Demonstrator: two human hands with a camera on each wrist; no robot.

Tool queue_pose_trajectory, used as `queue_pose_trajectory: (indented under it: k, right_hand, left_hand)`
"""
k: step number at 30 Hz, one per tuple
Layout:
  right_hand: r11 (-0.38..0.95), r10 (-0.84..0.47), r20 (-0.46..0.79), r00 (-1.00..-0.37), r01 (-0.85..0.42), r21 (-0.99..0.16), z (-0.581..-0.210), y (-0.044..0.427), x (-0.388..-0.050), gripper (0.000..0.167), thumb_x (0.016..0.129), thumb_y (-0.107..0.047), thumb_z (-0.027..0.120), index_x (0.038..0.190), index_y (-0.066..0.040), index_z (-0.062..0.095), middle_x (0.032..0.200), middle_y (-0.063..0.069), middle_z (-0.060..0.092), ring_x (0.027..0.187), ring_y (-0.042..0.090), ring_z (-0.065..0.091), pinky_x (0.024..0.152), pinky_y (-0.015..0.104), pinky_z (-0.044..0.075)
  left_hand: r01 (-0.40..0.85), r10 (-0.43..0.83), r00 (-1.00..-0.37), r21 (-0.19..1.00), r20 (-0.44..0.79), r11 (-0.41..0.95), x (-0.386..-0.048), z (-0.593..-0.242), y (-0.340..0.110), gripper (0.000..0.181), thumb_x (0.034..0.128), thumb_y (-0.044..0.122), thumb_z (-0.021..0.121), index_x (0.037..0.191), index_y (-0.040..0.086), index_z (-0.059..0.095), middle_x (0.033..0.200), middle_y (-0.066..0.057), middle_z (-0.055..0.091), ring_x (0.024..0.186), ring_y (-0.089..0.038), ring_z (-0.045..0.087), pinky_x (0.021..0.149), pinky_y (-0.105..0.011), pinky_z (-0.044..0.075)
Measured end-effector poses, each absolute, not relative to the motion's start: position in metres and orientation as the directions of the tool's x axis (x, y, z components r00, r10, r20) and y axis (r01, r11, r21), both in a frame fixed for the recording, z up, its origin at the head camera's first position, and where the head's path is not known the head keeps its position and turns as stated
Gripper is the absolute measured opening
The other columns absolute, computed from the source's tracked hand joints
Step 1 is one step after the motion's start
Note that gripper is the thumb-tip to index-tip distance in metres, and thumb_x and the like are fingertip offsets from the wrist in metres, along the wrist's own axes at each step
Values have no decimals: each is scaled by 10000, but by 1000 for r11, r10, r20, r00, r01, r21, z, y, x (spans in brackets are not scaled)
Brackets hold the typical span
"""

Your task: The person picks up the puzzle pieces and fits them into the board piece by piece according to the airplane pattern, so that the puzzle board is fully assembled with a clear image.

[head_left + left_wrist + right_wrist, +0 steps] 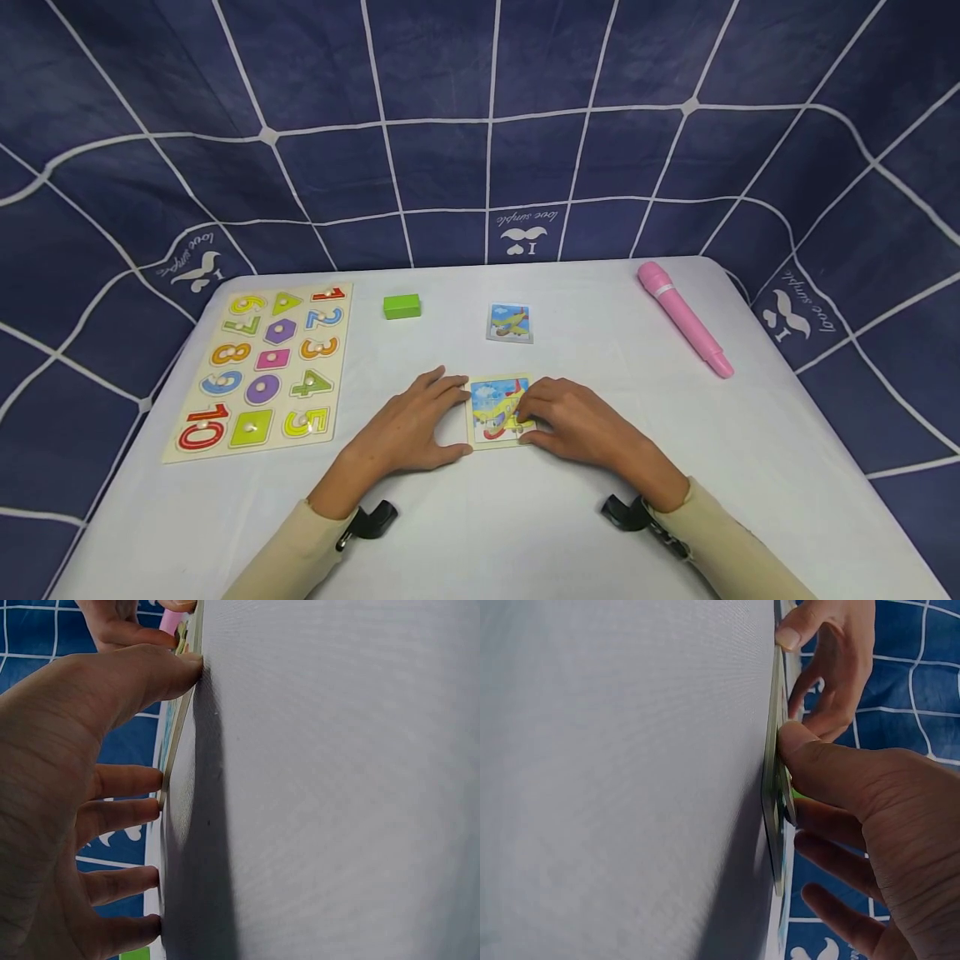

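A small puzzle board (491,446) with a yellow airplane picture lies flat in front of me. My left hand (416,423) rests at its left edge, thumb at the near corner and fingers spread toward the far corner. The left wrist view shows these fairly straight fingers touching the edge and the table. Over the board's right part, my right hand (573,421) pinches a flat puzzle piece (787,780) between thumb and fingers. In the right wrist view this piece sits slightly raised and tilted above the board. My right fingers hide part of the picture.
Beyond the board lies a small airplane picture card (510,323). A green block (402,307) stands to its left. On the far left is a number-and-shape board (257,375) with pegged pieces. A pink microphone-shaped toy (686,319) lies at the right.
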State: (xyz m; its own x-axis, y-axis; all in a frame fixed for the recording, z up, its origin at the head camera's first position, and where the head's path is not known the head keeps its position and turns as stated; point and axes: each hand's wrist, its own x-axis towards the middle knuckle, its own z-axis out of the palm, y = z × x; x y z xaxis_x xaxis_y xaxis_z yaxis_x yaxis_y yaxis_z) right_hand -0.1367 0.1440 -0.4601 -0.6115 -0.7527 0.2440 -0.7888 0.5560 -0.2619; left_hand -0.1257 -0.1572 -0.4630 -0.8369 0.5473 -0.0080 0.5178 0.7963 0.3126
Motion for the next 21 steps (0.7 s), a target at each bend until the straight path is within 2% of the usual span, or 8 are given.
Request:
queue_pose_trajectory:
  k: [11, 16, 21]
  right_hand:
    - [556, -754, 237, -613, -787, -267, -459, 142, -137, 274, 857, -310, 941, 1047, -169, 803, 1130, -35, 718, 1072, 132, 668, 921, 341, 592]
    - [563, -760, 187, -622, -775, -287, -459, 145, -134, 284, 893, -305, 911, 1108, -144, 820, 1189, -7, 712, 1113, 151, 668, 958, 351, 589]
    - [548, -779, 171, -604, -787, -283, -461, 152, -129, 248, 918, -250, 889, 1128, -134, 825, 1199, -3, 711, 1123, 154, 672, 970, 348, 588]
  left_hand:
    - [505, 535, -845, 315, -9, 803, -124, -463, -158, 760, 866, 601, 824, 1488, 206, 642, 1636, 34, 515, 1590, -325, 366, 1108, -617, 511]
    - [496, 527, -850, 315, -15, 809, -122, -464, -158, 784, 861, 603, 827, 1501, 199, 624, 1634, 20, 508, 1588, -327, 369, 1134, -606, 492]
    - [478, 514, -858, 339, -18, 810, -119, -465, -157, 771, 844, 577, 854, 1481, 206, 629, 1599, -11, 522, 1579, -324, 381, 1155, -595, 475]
